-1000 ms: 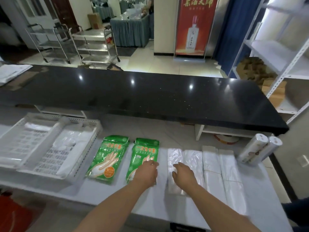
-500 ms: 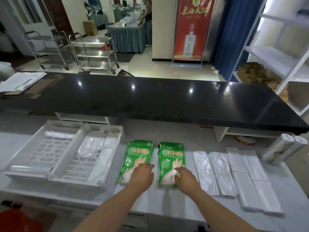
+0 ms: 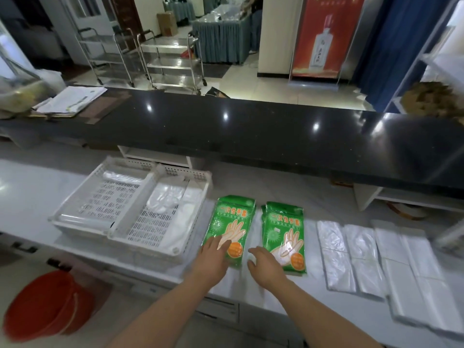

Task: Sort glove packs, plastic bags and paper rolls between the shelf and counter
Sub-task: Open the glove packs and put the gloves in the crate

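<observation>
Head view shows two green glove packs lying flat side by side on the white worktop (image 3: pixel 251 290): the left pack (image 3: pixel 232 228) just right of a white slotted tray (image 3: pixel 114 228), the right pack (image 3: pixel 285 234) just left of four flat stacks of clear plastic bags (image 3: pixel 364 257). Left hand (image 3: pixel 213 259) rests flat, fingers spread, on the left pack's lower corner, grip wide and holding nothing. Right hand (image 3: pixel 266 266) sits at the right pack's lower left edge with fingers loosely apart, gripping nothing.

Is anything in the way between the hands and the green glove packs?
Nothing visible. The left hand already rests on the left glove pack; the right hand is beside the right glove pack, bare counter between.
</observation>
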Motion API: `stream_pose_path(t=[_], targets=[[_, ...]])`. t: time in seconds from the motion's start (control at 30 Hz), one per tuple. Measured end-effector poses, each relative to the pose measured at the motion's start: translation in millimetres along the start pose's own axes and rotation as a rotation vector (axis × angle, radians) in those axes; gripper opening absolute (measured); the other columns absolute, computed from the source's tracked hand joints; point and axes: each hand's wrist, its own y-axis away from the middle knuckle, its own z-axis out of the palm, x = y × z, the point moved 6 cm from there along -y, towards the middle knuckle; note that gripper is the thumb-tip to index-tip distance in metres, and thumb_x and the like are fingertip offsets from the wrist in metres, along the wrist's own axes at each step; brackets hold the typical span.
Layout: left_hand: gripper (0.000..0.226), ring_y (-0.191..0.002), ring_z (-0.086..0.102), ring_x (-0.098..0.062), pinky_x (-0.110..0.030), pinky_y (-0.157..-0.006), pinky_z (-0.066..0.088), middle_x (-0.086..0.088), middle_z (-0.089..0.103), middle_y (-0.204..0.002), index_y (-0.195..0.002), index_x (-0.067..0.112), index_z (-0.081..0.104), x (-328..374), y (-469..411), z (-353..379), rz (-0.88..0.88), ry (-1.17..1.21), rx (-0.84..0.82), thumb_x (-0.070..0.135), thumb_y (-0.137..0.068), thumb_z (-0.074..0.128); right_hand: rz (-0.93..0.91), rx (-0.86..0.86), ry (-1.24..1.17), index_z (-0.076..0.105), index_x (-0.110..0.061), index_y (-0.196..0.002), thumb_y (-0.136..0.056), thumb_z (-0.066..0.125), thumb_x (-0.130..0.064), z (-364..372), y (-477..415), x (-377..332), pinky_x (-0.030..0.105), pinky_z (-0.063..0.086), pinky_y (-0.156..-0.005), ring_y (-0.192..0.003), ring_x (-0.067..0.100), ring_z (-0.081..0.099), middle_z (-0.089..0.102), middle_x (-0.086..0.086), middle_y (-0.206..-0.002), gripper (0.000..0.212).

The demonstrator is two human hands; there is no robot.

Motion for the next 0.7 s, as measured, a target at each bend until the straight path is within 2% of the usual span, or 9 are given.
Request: stream_pose_path(t=[0.2, 0.33, 0.43, 0.6, 0.7], targets=[[0.069, -0.154, 0.003, -0.031, -0.048, -0.124, 0.013, -0.005, 0.006, -0.167, -0.157, 0.033, 0.018, -19.7, -16.9, 3.8, 0.079, -0.042, -0.088, 0.047, -0.097, 0.050, 0.082, 0.046, -0.081, 0.044, -0.015, -0.147, -0.100, 0.051, -0.023, 13.8, -21.2, -25.5, 0.030, 0.037, -0.107, -0.132, 0.024, 0.049, 0.051, 0.009, -0.146, 0.048], [0.076, -0.154, -0.004, -0.034, -0.051, -0.123, 0.012, -0.001, -0.003, -0.168, -0.157, 0.038, 0.013, -29.3, -33.1, 13.9, 0.149, -0.078, -0.153, 0.052, -0.095, 0.053, 0.270, 0.075, -0.201, 0.032, -0.013, -0.154, -0.101, 0.051, -0.034, 24.9, -30.0, -28.5, 0.032, 0.044, -0.098, -0.127, 0.028, 0.055, 0.054, 0.010, -0.144, 0.060], [0.075, -0.154, -0.004, -0.033, -0.053, -0.123, 0.013, 0.000, -0.006, -0.168, -0.157, 0.040, 0.012, -33.5, -38.7, 20.2, 0.187, -0.054, -0.194, 0.052, -0.096, 0.053, 0.391, 0.105, -0.323, 0.028, -0.013, -0.155, -0.100, 0.052, -0.034, 34.3, -31.1, -28.0, 0.035, 0.045, -0.100, -0.127, 0.029, 0.056, 0.055, 0.011, -0.144, 0.064], [0.074, -0.154, -0.002, -0.031, -0.052, -0.123, 0.015, 0.002, -0.003, -0.168, -0.156, 0.043, 0.012, -35.0, -36.7, 28.4, 0.229, -0.006, -0.173, 0.048, -0.095, 0.055, 0.544, 0.264, -0.492, 0.038, -0.011, -0.151, -0.097, 0.056, -0.024, 40.8, -25.4, -26.8, 0.037, 0.049, -0.099, -0.118, 0.027, 0.060, 0.063, 0.012, -0.133, 0.058], [0.073, -0.154, -0.003, -0.029, -0.051, -0.122, 0.018, 0.005, -0.001, -0.168, -0.155, 0.044, 0.014, -33.5, -34.2, 29.6, 0.271, 0.030, -0.186, 0.041, -0.094, 0.056, 0.624, 0.299, -0.612, 0.056, -0.006, -0.135, -0.094, 0.064, -0.025, 38.5, -25.5, -28.3, 0.032, 0.048, -0.089, -0.108, 0.029, 0.064, 0.069, 0.014, -0.118, 0.046]])
